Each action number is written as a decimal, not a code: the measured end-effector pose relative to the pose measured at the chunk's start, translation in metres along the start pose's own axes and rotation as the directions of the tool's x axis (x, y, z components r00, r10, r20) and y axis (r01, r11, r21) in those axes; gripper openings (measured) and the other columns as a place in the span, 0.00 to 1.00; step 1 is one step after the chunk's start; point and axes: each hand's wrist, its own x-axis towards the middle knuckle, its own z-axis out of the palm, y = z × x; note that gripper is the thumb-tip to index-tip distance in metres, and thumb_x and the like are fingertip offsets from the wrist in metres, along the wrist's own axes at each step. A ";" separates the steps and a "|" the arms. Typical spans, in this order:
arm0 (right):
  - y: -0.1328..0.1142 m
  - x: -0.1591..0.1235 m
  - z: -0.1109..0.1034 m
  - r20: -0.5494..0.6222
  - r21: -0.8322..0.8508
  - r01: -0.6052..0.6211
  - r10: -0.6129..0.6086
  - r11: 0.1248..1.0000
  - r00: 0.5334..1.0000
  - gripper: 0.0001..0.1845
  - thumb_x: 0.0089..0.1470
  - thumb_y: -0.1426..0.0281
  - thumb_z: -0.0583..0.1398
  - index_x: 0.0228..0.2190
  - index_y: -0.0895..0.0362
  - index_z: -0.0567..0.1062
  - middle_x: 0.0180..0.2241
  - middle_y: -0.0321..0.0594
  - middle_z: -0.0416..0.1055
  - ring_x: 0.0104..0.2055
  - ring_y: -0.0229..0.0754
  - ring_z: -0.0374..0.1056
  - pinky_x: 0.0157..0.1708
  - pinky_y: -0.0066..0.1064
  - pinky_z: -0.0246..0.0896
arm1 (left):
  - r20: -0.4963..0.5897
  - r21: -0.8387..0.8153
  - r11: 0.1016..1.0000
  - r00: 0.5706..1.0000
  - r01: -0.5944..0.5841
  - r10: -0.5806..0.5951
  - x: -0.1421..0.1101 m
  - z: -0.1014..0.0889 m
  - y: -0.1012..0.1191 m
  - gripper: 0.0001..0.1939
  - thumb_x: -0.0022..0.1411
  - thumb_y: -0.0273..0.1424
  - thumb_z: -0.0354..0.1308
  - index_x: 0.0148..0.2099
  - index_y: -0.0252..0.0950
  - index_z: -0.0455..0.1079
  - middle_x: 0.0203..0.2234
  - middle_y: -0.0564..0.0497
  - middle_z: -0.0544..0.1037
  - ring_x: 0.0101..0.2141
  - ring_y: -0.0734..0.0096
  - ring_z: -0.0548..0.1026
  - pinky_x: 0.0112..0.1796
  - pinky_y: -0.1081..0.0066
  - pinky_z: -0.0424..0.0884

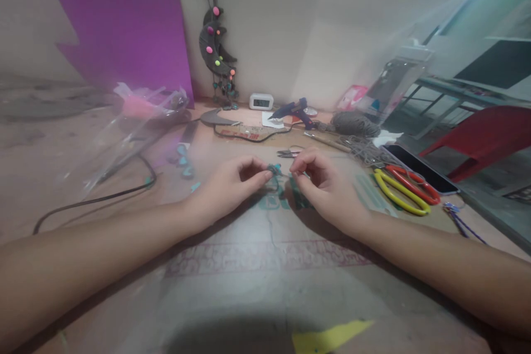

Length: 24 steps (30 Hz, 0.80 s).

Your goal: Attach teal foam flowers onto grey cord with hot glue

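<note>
While the left hand [232, 183] pinches a small blue-green and grey piece [274, 168] over the tabletop [232, 287], the right hand [321, 181] curls just beside it, holding what I can't tell, and the piece seems only partly made, with blue bits [182, 156] lying loose.

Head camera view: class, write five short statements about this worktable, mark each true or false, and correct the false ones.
1. The left hand pinches a small grey-and-teal piece. True.
2. The right hand grips the glue gun. False: the glue gun lies beyond the hands, near the wall, and the right fingertips are beside the small piece.
3. The purple sheet stands left of the crescent hanging. True.
4. The grey yarn lies left of the left hand. False: it lies beyond the right hand, toward the wall.
5. The phone at the right shows a dark screen. True.
</note>
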 end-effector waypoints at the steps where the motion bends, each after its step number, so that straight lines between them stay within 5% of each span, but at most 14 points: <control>1: -0.001 0.000 -0.001 0.010 -0.017 0.019 -0.019 1.000 1.000 0.11 0.53 0.82 0.54 0.33 0.54 0.68 0.33 0.36 0.63 0.38 0.39 0.63 0.40 0.33 0.59 | 0.002 -0.004 1.000 1.000 0.001 -0.001 0.000 0.000 0.000 0.13 0.65 0.41 0.55 0.38 0.35 0.71 0.31 0.52 0.76 0.33 0.69 0.73 0.37 0.71 0.68; 7: 0.002 -0.001 -0.002 0.036 -0.054 0.115 -0.113 0.992 0.993 0.15 0.51 0.85 0.53 0.33 0.53 0.67 0.33 0.35 0.61 0.37 0.39 0.62 0.41 0.34 0.58 | 0.011 -0.010 1.000 1.000 0.002 -0.002 0.001 0.001 -0.002 0.14 0.65 0.41 0.54 0.36 0.35 0.69 0.29 0.52 0.74 0.32 0.69 0.71 0.35 0.71 0.66; 14: 0.000 -0.002 -0.001 0.010 -0.025 0.092 -0.092 0.995 0.996 0.12 0.53 0.83 0.53 0.32 0.53 0.66 0.33 0.35 0.61 0.36 0.38 0.61 0.37 0.33 0.58 | 0.014 -0.013 1.000 1.000 -0.005 0.005 0.001 0.001 -0.001 0.14 0.65 0.40 0.55 0.36 0.35 0.70 0.29 0.54 0.74 0.31 0.71 0.70 0.35 0.72 0.65; 20: -0.004 0.000 0.001 0.067 0.295 -0.157 0.143 0.943 0.987 0.03 0.60 0.72 0.55 0.37 0.52 0.65 0.31 0.32 0.66 0.24 0.32 0.61 0.24 0.28 0.58 | 0.017 -0.012 1.000 1.000 -0.003 0.003 0.001 0.001 -0.001 0.14 0.66 0.40 0.54 0.36 0.35 0.70 0.29 0.54 0.73 0.31 0.71 0.70 0.34 0.72 0.65; 24: -0.006 0.002 0.001 0.115 0.409 -0.211 0.179 0.888 0.977 0.03 0.61 0.70 0.55 0.38 0.52 0.64 0.27 0.30 0.67 0.23 0.33 0.63 0.22 0.27 0.60 | 0.005 0.004 1.000 1.000 0.000 0.000 0.001 0.001 -0.002 0.13 0.66 0.40 0.54 0.35 0.35 0.69 0.28 0.54 0.73 0.30 0.72 0.69 0.34 0.72 0.64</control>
